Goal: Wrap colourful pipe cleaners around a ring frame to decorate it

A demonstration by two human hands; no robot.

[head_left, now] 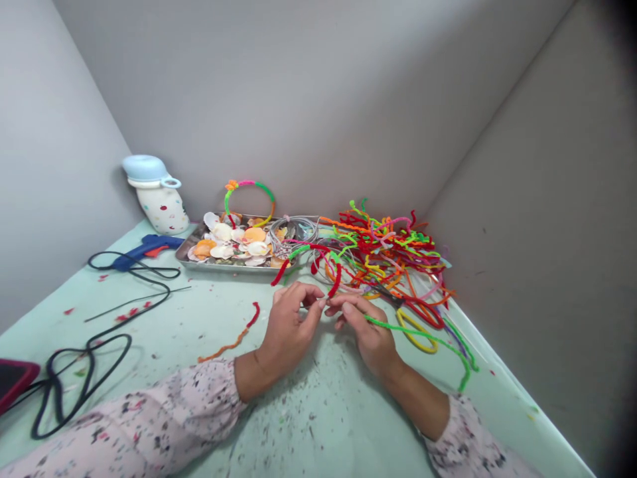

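My left hand [293, 318] and my right hand [368, 332] meet in the middle, thumbs and fingers pinched together. Between their fingertips is the lower red end of a curved hoop [308, 248], covered with red, green and pink fuzzy pipe cleaner. It arches up behind the fingers; the exact grip point is partly hidden. A long green pipe cleaner [423, 330] passes by my right hand and trails to the right; whether that hand holds it I cannot tell. A short orange and red pipe cleaner [233, 342] lies left of my left hand.
At the back stands a metal tray [229, 267] of seashells [255, 235], with wire coils [293, 229] and a finished-looking colourful ring [271, 194]. Pipe cleaners [388, 245] pile up right, beside scissors [421, 309]. A blue glue gun [132, 259], black cord [94, 342] and bottle [159, 206] are left.
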